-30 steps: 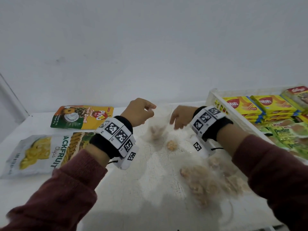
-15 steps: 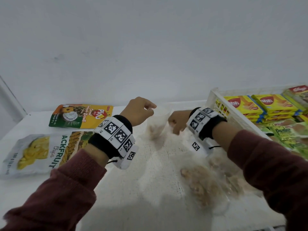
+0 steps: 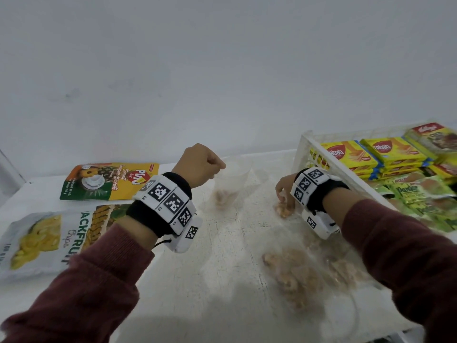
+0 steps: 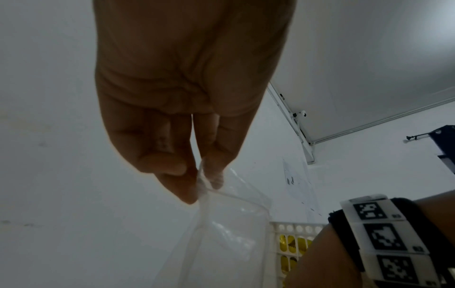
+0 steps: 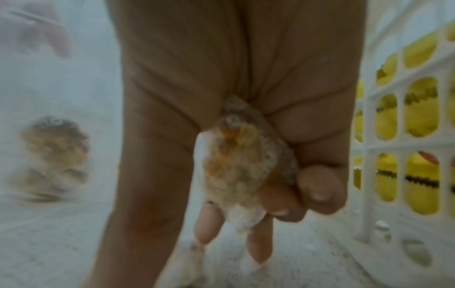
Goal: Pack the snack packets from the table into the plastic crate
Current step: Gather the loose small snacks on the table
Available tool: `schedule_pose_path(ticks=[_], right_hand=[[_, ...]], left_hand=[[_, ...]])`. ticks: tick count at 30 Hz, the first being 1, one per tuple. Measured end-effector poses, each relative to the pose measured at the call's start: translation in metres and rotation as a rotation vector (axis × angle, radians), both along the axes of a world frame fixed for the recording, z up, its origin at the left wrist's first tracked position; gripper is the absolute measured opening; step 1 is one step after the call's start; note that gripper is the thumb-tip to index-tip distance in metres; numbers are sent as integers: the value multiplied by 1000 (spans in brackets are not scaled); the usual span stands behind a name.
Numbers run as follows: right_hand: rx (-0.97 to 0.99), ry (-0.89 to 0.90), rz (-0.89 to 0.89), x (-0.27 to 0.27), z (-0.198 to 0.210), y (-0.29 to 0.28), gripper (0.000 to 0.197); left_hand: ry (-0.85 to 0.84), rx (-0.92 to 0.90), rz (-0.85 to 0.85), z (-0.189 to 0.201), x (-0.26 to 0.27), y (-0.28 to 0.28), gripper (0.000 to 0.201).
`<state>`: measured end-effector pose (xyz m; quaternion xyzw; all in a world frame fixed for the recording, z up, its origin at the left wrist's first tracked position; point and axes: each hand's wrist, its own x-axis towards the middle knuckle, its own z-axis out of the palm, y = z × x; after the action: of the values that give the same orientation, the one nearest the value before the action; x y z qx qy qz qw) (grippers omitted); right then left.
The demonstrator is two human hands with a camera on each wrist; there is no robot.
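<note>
My left hand [image 3: 201,164] pinches the top edge of a small clear plastic bag [image 3: 230,180] and holds it upright on the white table; brown snack pieces lie at its bottom. The left wrist view shows thumb and fingertip [image 4: 187,187] squeezing the bag's rim [image 4: 221,194]. My right hand [image 3: 284,191] is low on the table beside the white plastic crate [image 3: 306,149], its fingers curled round a brown crumbly snack piece [image 5: 236,165]. A larger clear bag of the same snacks [image 3: 304,276] lies under my right forearm. The crate holds yellow wafer packets [image 3: 346,154] and green packets [image 3: 415,194].
A jackfruit chips pouch [image 3: 47,241] lies at the near left and a yellow-green pineapple biscuit pouch [image 3: 108,180] behind it. A white wall runs along the table's back. The crate wall [image 5: 393,136] stands close to the right of my right hand.
My right hand has left the small bag's mouth, dropped to the table on the right and closed on a snack piece. My left hand keeps hold of the bag.
</note>
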<state>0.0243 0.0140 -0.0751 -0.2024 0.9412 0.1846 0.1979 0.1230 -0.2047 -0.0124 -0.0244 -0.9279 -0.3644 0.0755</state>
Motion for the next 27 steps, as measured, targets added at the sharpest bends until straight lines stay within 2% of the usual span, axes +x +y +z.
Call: schedule_pose_path(ticks=[4,7,8,11,12,13,14,15,18,20,22,27], right_hand=[[-160,-119,-64,-6,0,2,30],[-256,-153,-81,-8,4,-2,56],[-257,-175,-70,-7,3,-4,58],[-277,-115,-36,-6,0,-5,29],[-299,-66,-28,-3,3,-6,25],[-344,-38,-17,-4,7,-7,31],[-431,-23,10,-4,15,-8,36],[-598,-3,29,-4,26,-10,37],[-1267,79,-15,12,75,-16,25],[-1517,92,3,22,99,-22,24],[-1503,49,78,32,109,-34,25],[-1064,157,177,32,84,-58,16]], left_hand=[[14,33,34,-2,1,-1,19],[18,67,37,-3,1,-2,19],[13,78,34,-3,1,-2,19],[-37,127,17,-3,1,-3,21],[-55,139,13,-3,1,-3,22],[-66,145,10,-2,0,-4,23],[-73,144,7,-2,0,-5,23],[-74,143,4,-1,-1,-6,23],[-65,150,17,0,-1,-8,23],[-58,153,32,0,-2,-10,23],[-56,156,41,0,-2,-11,24],[-61,164,30,1,-3,-13,25]])
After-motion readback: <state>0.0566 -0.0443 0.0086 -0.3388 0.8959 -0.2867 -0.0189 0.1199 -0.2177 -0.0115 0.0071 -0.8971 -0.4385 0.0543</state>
